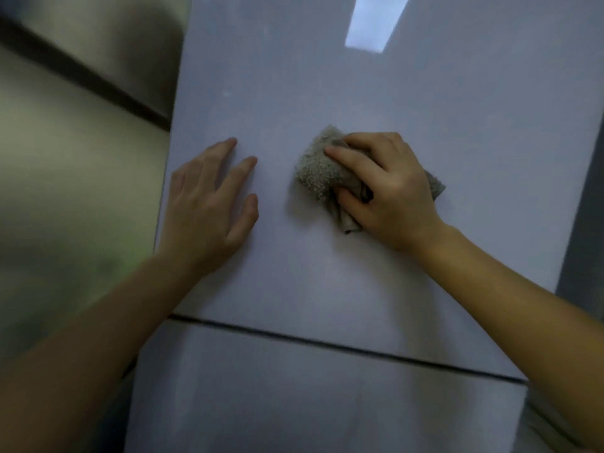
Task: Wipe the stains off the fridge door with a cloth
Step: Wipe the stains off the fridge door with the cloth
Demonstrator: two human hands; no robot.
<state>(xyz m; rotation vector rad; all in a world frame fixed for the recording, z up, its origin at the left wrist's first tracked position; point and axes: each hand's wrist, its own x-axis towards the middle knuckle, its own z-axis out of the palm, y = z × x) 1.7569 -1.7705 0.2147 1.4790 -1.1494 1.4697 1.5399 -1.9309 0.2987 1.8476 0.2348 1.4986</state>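
The right hand [389,191] pinches the bunched cloth [322,173] flat against the fridge door [327,93], most of the cloth lying left of its grip, while the left hand [209,204], fingers spread and empty, braces the door further left.

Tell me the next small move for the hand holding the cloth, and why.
Probably slide the right hand and its cloth up and left toward the faint pale speck on the fridge door. The cloth is already pressed flat to the door, and the left hand is braced beside it.
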